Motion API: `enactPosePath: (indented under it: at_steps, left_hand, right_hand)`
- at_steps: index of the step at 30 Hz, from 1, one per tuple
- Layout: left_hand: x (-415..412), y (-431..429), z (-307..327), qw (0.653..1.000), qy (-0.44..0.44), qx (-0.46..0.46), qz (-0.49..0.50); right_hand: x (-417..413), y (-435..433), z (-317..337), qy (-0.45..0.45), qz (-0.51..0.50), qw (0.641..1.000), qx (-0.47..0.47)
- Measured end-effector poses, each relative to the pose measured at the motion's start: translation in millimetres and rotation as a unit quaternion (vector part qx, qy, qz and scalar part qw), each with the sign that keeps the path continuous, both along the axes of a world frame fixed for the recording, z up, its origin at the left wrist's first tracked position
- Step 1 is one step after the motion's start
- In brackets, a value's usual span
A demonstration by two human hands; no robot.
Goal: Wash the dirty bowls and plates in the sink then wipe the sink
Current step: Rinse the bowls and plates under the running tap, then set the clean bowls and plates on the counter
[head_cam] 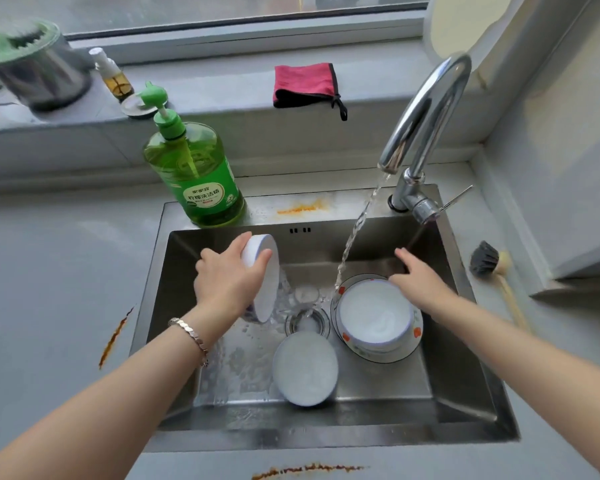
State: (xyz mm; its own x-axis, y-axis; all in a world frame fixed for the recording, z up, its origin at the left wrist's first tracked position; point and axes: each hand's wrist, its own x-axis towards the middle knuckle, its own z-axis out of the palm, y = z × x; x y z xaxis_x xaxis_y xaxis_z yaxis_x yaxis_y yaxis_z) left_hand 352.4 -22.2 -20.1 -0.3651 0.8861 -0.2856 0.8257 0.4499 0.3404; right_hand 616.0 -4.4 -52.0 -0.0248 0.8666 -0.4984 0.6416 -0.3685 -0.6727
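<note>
1. The left hand point(226, 278) grips the tipped bowl point(264, 289) by base and rim, likely to drain it.
2. The right hand point(420, 277), fingers straight and holding nothing, hovers over the stacked bowl point(374, 315) on a plate point(378, 356), which sit where the water point(355, 233) lands.
3. A third bowl point(305, 367) waits in the sink point(326, 441), nearer than both hands.
4. The cloth point(303, 83) lies well beyond them, probably kept for wiping.

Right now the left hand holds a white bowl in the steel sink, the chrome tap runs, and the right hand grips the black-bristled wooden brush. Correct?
No. The head view shows the right hand empty above the steel sink; the black-bristled wooden brush lies on the counter right of it. The left hand, white bowl and running chrome tap are right.
</note>
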Motion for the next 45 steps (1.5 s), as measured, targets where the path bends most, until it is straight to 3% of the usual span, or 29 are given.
enactPosePath:
  at_steps: [4, 9, 11, 14, 17, 20, 22, 24, 26, 30, 35, 45]
  left_hand:
    - [-30, -21, -2, 0.988, 0.135, -0.007, -0.079]
    - [-69, -51, -21, 0.975, 0.186, -0.064, -0.104]
    - [-80, -57, -32, 0.988, 0.111, -0.089, -0.062]
    - [-81, -63, -51, 0.99, -0.129, -0.058, -0.009]
    - [-61, -70, -67, 0.947, -0.317, -0.032, 0.028]
    - [-38, -74, -89, 0.888, -0.434, -0.109, 0.109]
    - [-29, -73, -110, 0.879, -0.439, -0.153, 0.102]
    - [-24, -71, -128, 0.896, -0.4, -0.185, 0.046]
    - [-22, -69, -148, 0.915, -0.332, -0.227, -0.025]
    - [-18, -67, -181, 0.915, -0.265, -0.293, -0.082]
    - [-10, -73, -202, 0.897, -0.296, -0.327, -0.01]
    - [-12, -84, -201, 0.899, -0.34, -0.273, 0.045]
  right_hand:
    - [-37, -42, -9, -0.045, 0.122, 0.991, -0.036]
    - [-73, -74, -19, -0.067, 0.185, 0.978, -0.071]
    - [-85, -83, -25, -0.062, 0.18, 0.977, -0.095]
    - [-103, -87, -37, -0.02, 0.143, 0.98, -0.135]
    - [-113, -86, -49, 0.079, 0.044, 0.962, -0.259]
    - [-112, -88, -67, 0.125, 0.02, 0.94, -0.318]
    - [-108, -88, -82, 0.136, -0.036, 0.948, -0.286]
    - [-103, -87, -96, 0.106, -0.067, 0.958, -0.256]
    - [-99, -86, -113, 0.066, -0.048, 0.968, -0.236]
    - [-95, -88, -144, -0.001, -0.018, 0.978, -0.208]
    - [-96, -90, -164, 0.038, -0.133, 0.953, -0.268]
    - [-95, -100, -172, 0.061, -0.126, 0.955, -0.26]
